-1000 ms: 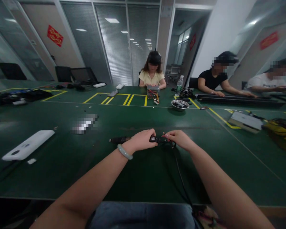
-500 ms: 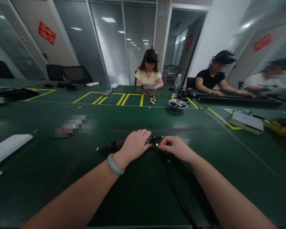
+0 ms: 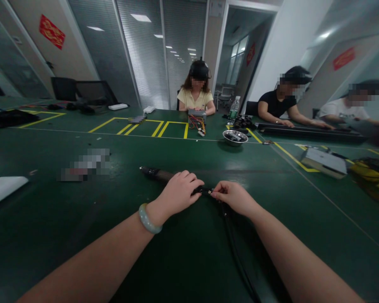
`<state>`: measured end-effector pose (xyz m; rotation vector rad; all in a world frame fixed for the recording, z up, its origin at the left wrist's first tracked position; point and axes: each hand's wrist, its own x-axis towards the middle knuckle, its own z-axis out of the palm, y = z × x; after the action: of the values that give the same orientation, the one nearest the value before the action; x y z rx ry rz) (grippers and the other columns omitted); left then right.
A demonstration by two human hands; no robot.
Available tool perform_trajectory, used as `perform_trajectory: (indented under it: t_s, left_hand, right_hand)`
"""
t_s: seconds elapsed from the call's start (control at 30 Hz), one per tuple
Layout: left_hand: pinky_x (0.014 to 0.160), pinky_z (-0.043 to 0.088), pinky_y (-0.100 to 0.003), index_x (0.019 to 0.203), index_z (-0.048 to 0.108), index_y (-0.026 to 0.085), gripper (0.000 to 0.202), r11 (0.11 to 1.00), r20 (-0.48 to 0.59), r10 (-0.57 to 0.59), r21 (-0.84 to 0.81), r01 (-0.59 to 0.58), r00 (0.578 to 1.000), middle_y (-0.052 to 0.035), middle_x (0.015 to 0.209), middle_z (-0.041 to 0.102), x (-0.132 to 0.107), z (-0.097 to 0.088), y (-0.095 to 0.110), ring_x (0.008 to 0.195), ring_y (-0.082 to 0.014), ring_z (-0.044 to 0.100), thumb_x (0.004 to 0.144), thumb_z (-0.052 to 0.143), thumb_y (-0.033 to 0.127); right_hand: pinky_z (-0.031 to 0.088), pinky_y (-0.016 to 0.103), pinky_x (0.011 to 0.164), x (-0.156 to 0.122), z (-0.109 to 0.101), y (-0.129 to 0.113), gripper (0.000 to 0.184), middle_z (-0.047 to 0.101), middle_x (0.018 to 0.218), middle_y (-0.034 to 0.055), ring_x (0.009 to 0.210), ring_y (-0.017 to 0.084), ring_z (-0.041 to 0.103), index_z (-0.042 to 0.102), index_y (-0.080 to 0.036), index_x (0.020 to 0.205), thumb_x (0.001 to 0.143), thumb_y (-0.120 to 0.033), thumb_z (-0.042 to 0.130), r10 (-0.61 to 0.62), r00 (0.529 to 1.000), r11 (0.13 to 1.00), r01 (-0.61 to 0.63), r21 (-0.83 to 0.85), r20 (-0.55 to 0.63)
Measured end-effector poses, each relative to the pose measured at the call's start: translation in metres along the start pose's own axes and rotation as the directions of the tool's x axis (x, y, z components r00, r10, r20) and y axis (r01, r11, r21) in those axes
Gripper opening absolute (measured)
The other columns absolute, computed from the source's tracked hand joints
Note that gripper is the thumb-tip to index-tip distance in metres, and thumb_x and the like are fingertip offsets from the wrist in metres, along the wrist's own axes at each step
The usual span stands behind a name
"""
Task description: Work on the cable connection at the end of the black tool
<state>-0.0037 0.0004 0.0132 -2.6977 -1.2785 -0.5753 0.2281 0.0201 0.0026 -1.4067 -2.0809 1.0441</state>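
Note:
My left hand point(image 3: 181, 191) is wrapped over a dark, cylindrical electric screwdriver point(image 3: 159, 174), whose narrow metal tip points left and away from me. The middle and rear of the tool are partly hidden under the fingers. A short dark end sticks out on the right side of that hand. Close beside it, my right hand point(image 3: 232, 195) pinches the plug of a black cable point(image 3: 236, 248), with a small shiny metal end showing at the fingertips. Plug and tool end are very near each other; whether they touch I cannot tell. The cable runs from under the right hand to the bottom edge.
On the green table point(image 3: 164, 261) stand a metal bowl point(image 3: 235, 137) of small parts, a water bottle point(image 3: 234, 110) and a silver box point(image 3: 324, 162). A white object point(image 3: 4, 189) lies at left. Across the table sits a person point(image 3: 197, 94) with a wired grey unit point(image 3: 196, 115); others work at right.
The screwdriver has turned so that its tip points farther away from me. Its rear end has come down towards the plug in my right hand, which has hardly moved.

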Motion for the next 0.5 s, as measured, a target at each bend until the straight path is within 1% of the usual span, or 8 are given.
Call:
perform_trajectory:
  t_s: [0.1,0.2,0.37,0.5]
  left_hand:
    - [0.085,0.044,-0.037,0.111,0.061,0.023,0.025,0.999,0.006,-0.009,-0.053,0.009,1.000,-0.0035,0.099,0.058,0.003,0.002,-0.002,0.094,-0.0206,0.055,0.088,0.060,0.033]
    - [0.079,0.046,-0.035,0.108,0.062,0.023,0.022,0.998,0.005,-0.023,-0.060,0.024,1.000,-0.0038,0.098,0.057,0.004,0.005,-0.002,0.088,-0.0194,0.056,0.088,0.059,0.031]
    - [0.082,0.045,-0.037,0.107,0.062,0.022,0.020,0.997,-0.035,-0.058,-0.051,0.056,0.998,-0.0043,0.098,0.057,0.004,0.008,0.006,0.092,-0.0207,0.056,0.089,0.059,0.029]
    - [0.083,0.045,-0.037,0.104,0.061,0.022,0.016,0.995,-0.046,-0.095,-0.044,0.093,0.994,-0.0037,0.098,0.057,0.004,0.010,0.011,0.091,-0.0205,0.056,0.089,0.059,0.028]
  right_hand:
    - [0.042,0.022,0.058,0.002,-0.003,0.001,0.014,0.069,0.074,-0.0020,0.067,0.013,0.062,0.067,-0.021,0.084,0.083,-0.035,0.064,-0.021,1.000,0.998,0.020,-0.060,-0.013]
    - [0.041,0.022,0.059,0.004,-0.003,0.002,0.013,0.069,0.077,-0.0024,0.069,0.013,0.062,0.068,-0.022,0.083,0.082,-0.035,0.065,-0.043,0.998,0.993,0.039,-0.112,-0.037]
    - [0.039,0.022,0.058,0.008,-0.002,0.002,0.013,0.069,0.075,-0.0031,0.066,0.012,0.059,0.068,-0.023,0.081,0.081,-0.035,0.064,-0.066,0.993,0.983,0.047,-0.180,-0.099]
    - [0.039,0.022,0.057,0.006,-0.001,-0.002,0.013,0.068,0.074,-0.0023,0.066,0.013,0.060,0.066,-0.022,0.081,0.082,-0.034,0.064,-0.097,0.990,0.978,0.075,-0.195,-0.101]
